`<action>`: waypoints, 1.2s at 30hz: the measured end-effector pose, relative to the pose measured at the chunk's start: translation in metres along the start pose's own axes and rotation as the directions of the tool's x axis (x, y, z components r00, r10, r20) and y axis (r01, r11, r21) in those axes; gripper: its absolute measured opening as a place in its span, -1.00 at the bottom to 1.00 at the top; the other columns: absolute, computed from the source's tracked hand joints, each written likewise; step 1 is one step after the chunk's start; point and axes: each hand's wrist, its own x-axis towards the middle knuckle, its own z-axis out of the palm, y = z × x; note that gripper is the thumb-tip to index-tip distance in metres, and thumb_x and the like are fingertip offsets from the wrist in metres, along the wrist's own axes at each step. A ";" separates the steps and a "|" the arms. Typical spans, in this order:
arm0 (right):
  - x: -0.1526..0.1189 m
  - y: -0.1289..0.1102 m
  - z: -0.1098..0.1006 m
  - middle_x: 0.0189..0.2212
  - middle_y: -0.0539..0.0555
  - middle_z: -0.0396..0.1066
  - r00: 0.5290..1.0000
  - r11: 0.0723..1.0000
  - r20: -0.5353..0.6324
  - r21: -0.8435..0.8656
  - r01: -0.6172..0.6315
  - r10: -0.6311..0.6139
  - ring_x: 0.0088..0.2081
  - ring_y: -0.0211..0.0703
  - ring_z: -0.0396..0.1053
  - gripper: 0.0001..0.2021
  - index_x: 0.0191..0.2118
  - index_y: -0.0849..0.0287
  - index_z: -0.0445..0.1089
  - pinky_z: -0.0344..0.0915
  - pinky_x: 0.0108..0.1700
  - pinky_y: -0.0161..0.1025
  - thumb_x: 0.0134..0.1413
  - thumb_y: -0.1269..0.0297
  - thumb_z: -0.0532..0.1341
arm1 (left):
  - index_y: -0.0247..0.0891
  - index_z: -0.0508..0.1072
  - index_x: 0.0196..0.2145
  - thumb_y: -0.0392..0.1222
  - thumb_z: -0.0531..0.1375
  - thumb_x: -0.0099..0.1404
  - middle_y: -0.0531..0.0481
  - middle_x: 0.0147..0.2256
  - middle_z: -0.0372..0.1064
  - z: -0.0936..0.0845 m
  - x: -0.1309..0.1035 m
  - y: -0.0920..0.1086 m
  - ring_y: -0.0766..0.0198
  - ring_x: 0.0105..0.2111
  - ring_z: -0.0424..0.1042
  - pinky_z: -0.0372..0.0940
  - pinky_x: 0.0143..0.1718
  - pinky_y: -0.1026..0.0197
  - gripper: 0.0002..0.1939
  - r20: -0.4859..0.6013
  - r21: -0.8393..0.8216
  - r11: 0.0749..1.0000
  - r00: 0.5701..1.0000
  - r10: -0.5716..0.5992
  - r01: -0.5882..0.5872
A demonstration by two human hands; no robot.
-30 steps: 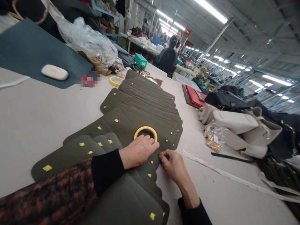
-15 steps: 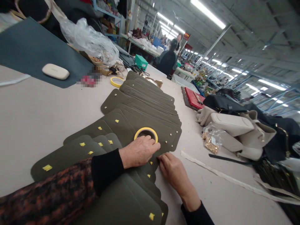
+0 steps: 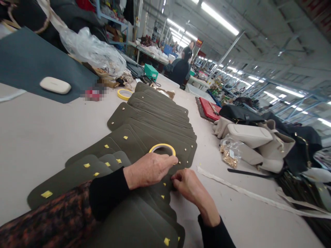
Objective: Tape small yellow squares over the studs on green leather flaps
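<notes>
My left hand (image 3: pixel 152 168) is closed around a roll of yellow tape (image 3: pixel 173 150), which tilts up above dark olive panels (image 3: pixel 144 134). The panels lie fanned out in overlapping rows, and some carry small metal studs near their corners. Small yellow tape pieces (image 3: pixel 87 165) are stuck on several of the nearer panels. Beside the panels' right edge, my right hand (image 3: pixel 190 184) has its thumb and fingers pinched together. Whatever is between those fingertips is hidden or too small to name.
Another yellow tape roll (image 3: pixel 124 94) lies behind the stack. A cream case (image 3: pixel 55 85) rests on a dark sheet (image 3: pixel 23 58) at left. To the right are beige bags (image 3: pixel 249 134), a bag of gold hardware (image 3: pixel 230 155) and a pale strip (image 3: pixel 240 189). A person (image 3: pixel 180 69) sits farther back.
The tape roll in my left hand has tipped flatter, with the hand turned slightly. My right hand's fingers have curled in more at the panel edge. The whole view has shifted slightly.
</notes>
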 end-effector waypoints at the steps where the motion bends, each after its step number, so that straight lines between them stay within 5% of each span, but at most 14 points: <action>1: -0.005 0.002 0.000 -0.56 0.02 0.49 0.996 0.998 -0.083 0.054 0.031 -0.027 -0.52 -0.22 0.40 -0.78 -0.45 0.18 0.51 0.19 -0.46 -0.35 -0.06 0.48 0.10 | -0.21 0.27 0.01 -0.33 -0.04 0.37 -0.01 -0.26 0.43 -0.001 -0.001 0.000 0.28 -0.25 0.44 0.32 -0.17 0.28 -0.71 -0.014 -0.016 1.000 1.000 0.009 -0.009; 4: -0.017 0.005 0.000 -0.37 0.08 0.54 0.908 0.967 -0.418 0.211 0.143 -0.043 -0.39 -0.17 0.45 -0.78 -0.23 0.17 0.49 0.34 -0.32 -0.28 0.09 0.35 0.11 | -0.21 0.10 0.18 -0.28 -0.03 0.38 -0.05 -0.17 0.45 -0.003 -0.003 0.001 0.26 -0.20 0.47 0.34 -0.14 0.25 -0.58 -0.014 -0.043 0.999 1.000 0.010 -0.011; 7: -0.023 0.001 0.002 -0.29 0.11 0.51 0.796 0.928 -0.580 0.175 0.328 -0.172 -0.33 -0.18 0.44 -0.79 -0.14 0.17 0.44 0.38 -0.25 -0.25 0.14 0.35 0.13 | -0.28 0.00 0.22 -0.26 -0.02 0.39 -0.13 -0.08 0.43 -0.002 -0.002 0.004 0.20 -0.19 0.49 0.37 -0.16 0.20 -0.52 0.015 -0.011 1.000 1.000 -0.006 0.006; 13: -0.020 -0.009 0.009 -0.33 0.07 0.47 0.694 0.876 -0.592 -0.042 0.481 -0.409 -0.31 -0.22 0.41 -0.82 -0.22 0.16 0.41 0.36 -0.22 -0.26 0.14 0.49 0.10 | -0.30 0.00 0.16 -0.26 -0.05 0.40 -0.13 -0.10 0.41 0.001 -0.003 0.010 0.18 -0.22 0.50 0.38 -0.22 0.19 -0.59 0.064 0.048 0.999 0.998 0.016 -0.019; 23: -0.016 -0.008 0.023 -0.52 0.03 0.42 0.597 0.895 -0.676 -0.241 0.375 -0.432 -0.47 -0.25 0.36 -0.82 -0.33 0.18 0.42 0.30 -0.37 -0.31 0.14 0.48 0.07 | -0.23 0.23 -0.22 -0.33 -0.05 0.38 0.05 -0.38 0.36 0.003 -0.002 0.010 0.26 -0.39 0.42 0.26 -0.40 0.28 -0.90 0.087 0.081 0.997 0.996 -0.012 0.005; 26: -0.017 -0.012 0.026 -0.52 0.03 0.43 0.613 0.929 -0.715 -0.149 0.338 -0.337 -0.49 -0.26 0.36 -0.83 -0.35 0.19 0.44 0.31 -0.38 -0.31 0.11 0.45 0.10 | -0.24 0.25 -0.28 -0.33 -0.03 0.37 0.04 -0.40 0.35 0.007 0.000 0.011 0.26 -0.40 0.39 0.24 -0.40 0.28 -0.91 0.060 0.110 0.994 0.998 -0.028 0.022; 29: -0.014 -0.013 0.027 -0.53 0.02 0.46 0.710 0.951 -0.703 0.200 0.236 -0.029 -0.52 -0.27 0.36 -0.86 -0.38 0.19 0.47 0.33 -0.42 -0.33 0.07 0.34 0.15 | -0.26 0.26 -0.30 -0.33 -0.06 0.38 0.02 -0.43 0.33 0.011 0.001 0.016 0.28 -0.44 0.36 0.23 -0.43 0.27 -0.86 -0.007 0.163 0.986 1.000 -0.012 0.013; 33: -0.002 0.004 0.025 -0.58 0.02 0.44 0.792 0.711 -0.484 0.697 0.093 0.372 -0.59 -0.25 0.35 -0.77 -0.40 0.25 0.47 0.39 -0.53 -0.31 -0.04 0.15 0.26 | -0.26 0.28 -0.30 -0.30 -0.10 0.41 0.01 -0.42 0.31 0.015 0.001 0.025 0.29 -0.45 0.34 0.24 -0.43 0.27 -0.81 -0.082 0.187 0.981 0.994 0.065 -0.049; 36: 0.005 0.024 0.023 -0.54 0.05 0.47 0.826 0.588 -0.373 0.806 0.063 0.423 -0.55 -0.21 0.40 -0.68 -0.38 0.28 0.50 0.45 -0.49 -0.25 -0.13 0.08 0.33 | -0.26 0.28 -0.28 -0.30 -0.06 0.40 0.00 -0.40 0.32 0.019 0.002 0.023 0.25 -0.41 0.36 0.27 -0.41 0.24 -0.85 -0.051 0.246 0.969 0.999 0.021 -0.008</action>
